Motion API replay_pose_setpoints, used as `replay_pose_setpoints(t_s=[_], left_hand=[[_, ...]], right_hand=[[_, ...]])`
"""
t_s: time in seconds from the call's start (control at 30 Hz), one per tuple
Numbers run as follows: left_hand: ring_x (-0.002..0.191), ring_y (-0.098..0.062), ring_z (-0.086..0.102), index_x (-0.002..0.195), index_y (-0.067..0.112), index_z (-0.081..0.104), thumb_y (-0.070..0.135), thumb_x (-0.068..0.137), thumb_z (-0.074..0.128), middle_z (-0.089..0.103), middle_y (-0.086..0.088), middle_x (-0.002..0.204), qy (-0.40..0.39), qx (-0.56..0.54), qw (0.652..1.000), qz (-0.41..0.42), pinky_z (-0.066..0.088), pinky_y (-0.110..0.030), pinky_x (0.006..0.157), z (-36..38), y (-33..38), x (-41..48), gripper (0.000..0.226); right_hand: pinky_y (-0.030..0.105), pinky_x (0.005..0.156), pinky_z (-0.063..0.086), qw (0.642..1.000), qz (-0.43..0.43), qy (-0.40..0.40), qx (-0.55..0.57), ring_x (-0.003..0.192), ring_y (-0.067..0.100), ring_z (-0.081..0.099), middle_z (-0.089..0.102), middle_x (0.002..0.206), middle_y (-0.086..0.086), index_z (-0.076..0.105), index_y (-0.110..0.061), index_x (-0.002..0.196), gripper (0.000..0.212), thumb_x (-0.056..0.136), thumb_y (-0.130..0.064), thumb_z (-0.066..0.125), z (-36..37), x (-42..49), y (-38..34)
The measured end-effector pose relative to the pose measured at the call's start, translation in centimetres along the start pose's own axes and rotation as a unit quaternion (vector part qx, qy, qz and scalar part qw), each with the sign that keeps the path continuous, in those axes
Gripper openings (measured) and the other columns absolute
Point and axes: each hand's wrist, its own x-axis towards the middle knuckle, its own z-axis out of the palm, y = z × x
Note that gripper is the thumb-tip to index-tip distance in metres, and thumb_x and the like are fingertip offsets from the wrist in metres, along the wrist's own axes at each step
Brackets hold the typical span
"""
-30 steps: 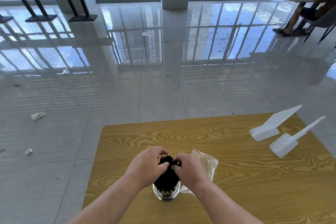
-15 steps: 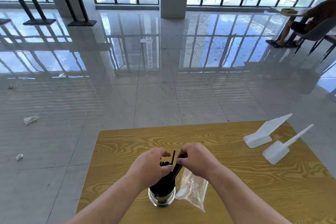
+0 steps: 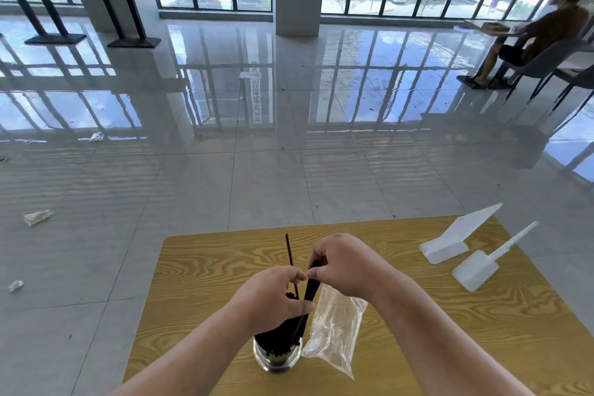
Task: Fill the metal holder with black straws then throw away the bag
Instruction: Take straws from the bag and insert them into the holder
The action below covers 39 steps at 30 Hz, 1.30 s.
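A shiny metal holder [image 3: 277,360] stands on the wooden table [image 3: 418,331] near its front edge, packed with black straws [image 3: 279,336]. My left hand [image 3: 273,299] grips the bundle of straws just above the holder. One straw [image 3: 290,257] sticks up higher than the rest beside my left fingers. My right hand [image 3: 344,264] pinches a few black straws [image 3: 311,286] that slant down into the holder. The clear plastic bag [image 3: 334,328] hangs from under my right hand, to the right of the holder, and looks empty.
Two white plastic scoops [image 3: 450,243] [image 3: 482,267] lie at the table's far right. Scraps of litter [image 3: 37,217] dot the glossy tiled floor on the left. A person sits at a table [image 3: 540,38] at the far right, by the windows.
The straws my right hand holds have risen out of the bundle and one straw now sticks up. The bag has swung from beside the holder to hanging under my right hand.
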Motion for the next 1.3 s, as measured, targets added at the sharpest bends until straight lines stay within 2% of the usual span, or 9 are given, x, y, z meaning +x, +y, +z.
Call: replay_pose_setpoints(t_s=[0.1,0.17,0.37,0.53,0.7,0.83,0.9,1.0,1.3], left_hand=[[0.088,0.009,0.068,0.1,0.06,0.069,0.058,0.085,0.078,0.072,0.034,0.095,-0.018,-0.03,0.999,-0.017,0.06,-0.026,0.084,0.3,-0.2,0.1,0.018],[0.082,0.018,0.065,0.081,0.068,0.064,0.057,0.085,0.078,0.068,0.046,0.091,-0.025,-0.045,0.999,-0.01,0.058,-0.021,0.076,0.2,0.1,0.1,0.018],[0.082,0.011,0.068,0.084,0.065,0.066,0.066,0.078,0.08,0.072,0.037,0.094,-0.032,-0.066,0.997,-0.007,0.056,-0.021,0.074,0.4,0.2,0.1,0.015],[0.093,0.003,0.07,0.108,0.054,0.068,0.067,0.076,0.082,0.074,0.026,0.103,-0.038,-0.064,0.997,-0.018,0.056,-0.022,0.078,0.7,-0.4,0.0,0.038],[0.078,0.009,0.069,0.085,0.064,0.066,0.063,0.078,0.081,0.07,0.04,0.089,-0.027,-0.062,0.998,-0.015,0.055,-0.017,0.069,0.7,0.2,-0.2,0.017],[0.093,0.002,0.067,0.111,0.054,0.065,0.077,0.068,0.079,0.067,0.026,0.104,-0.007,-0.046,0.999,-0.022,0.054,-0.021,0.074,0.9,0.1,0.1,0.05],[0.123,-0.007,0.057,0.131,0.055,0.056,0.089,0.062,0.072,0.057,0.025,0.126,-0.001,0.007,1.0,-0.023,0.052,-0.032,0.098,0.9,0.0,0.1,0.079],[0.151,-0.025,0.027,0.157,0.053,0.033,0.101,0.057,0.057,0.043,0.007,0.155,-0.015,0.109,0.993,-0.039,0.027,-0.052,0.126,0.8,0.0,0.3,0.114],[0.161,-0.021,0.021,0.165,0.042,0.029,0.091,0.07,0.068,0.033,0.008,0.173,-0.083,0.056,0.995,-0.015,0.02,-0.057,0.13,0.7,0.7,1.7,0.113]], right_hand=[[0.033,0.067,0.059,1.0,-0.002,0.003,0.001,0.075,0.005,0.065,0.071,0.08,-0.012,0.077,-0.025,0.084,0.008,0.088,-0.032,0.078,0.3,0.1,0.2],[0.032,0.067,0.06,1.0,-0.001,-0.003,0.0,0.075,0.005,0.067,0.072,0.081,-0.011,0.077,-0.025,0.083,0.008,0.088,-0.031,0.079,0.1,0.2,0.2],[0.03,0.068,0.059,1.0,-0.007,-0.013,-0.01,0.077,0.006,0.067,0.073,0.083,-0.011,0.079,-0.025,0.083,0.006,0.088,-0.029,0.081,-0.7,0.6,-0.2],[0.028,0.062,0.055,1.0,-0.008,-0.007,-0.007,0.072,0.005,0.064,0.071,0.081,-0.011,0.078,-0.025,0.084,0.006,0.088,-0.029,0.08,0.0,0.5,-0.2],[0.024,0.061,0.052,1.0,-0.012,-0.009,0.0,0.072,0.004,0.063,0.071,0.081,-0.011,0.078,-0.025,0.083,0.007,0.088,-0.029,0.08,0.0,0.3,0.0],[0.025,0.06,0.051,1.0,-0.013,-0.015,-0.001,0.07,0.005,0.062,0.073,0.082,-0.01,0.078,-0.025,0.083,0.007,0.089,-0.03,0.08,-0.3,0.2,-0.2],[0.027,0.062,0.053,1.0,-0.01,-0.018,0.004,0.072,0.007,0.064,0.073,0.083,-0.009,0.078,-0.025,0.084,0.008,0.089,-0.031,0.081,-0.3,0.2,-0.2],[0.03,0.064,0.056,1.0,-0.009,-0.016,0.008,0.074,0.009,0.066,0.072,0.084,-0.01,0.078,-0.025,0.085,0.007,0.09,-0.03,0.08,-0.1,0.0,-0.1],[0.027,0.063,0.055,1.0,-0.014,-0.012,0.007,0.074,0.005,0.064,0.072,0.088,-0.012,0.077,-0.026,0.085,0.006,0.09,-0.028,0.079,0.4,-0.7,0.3]])
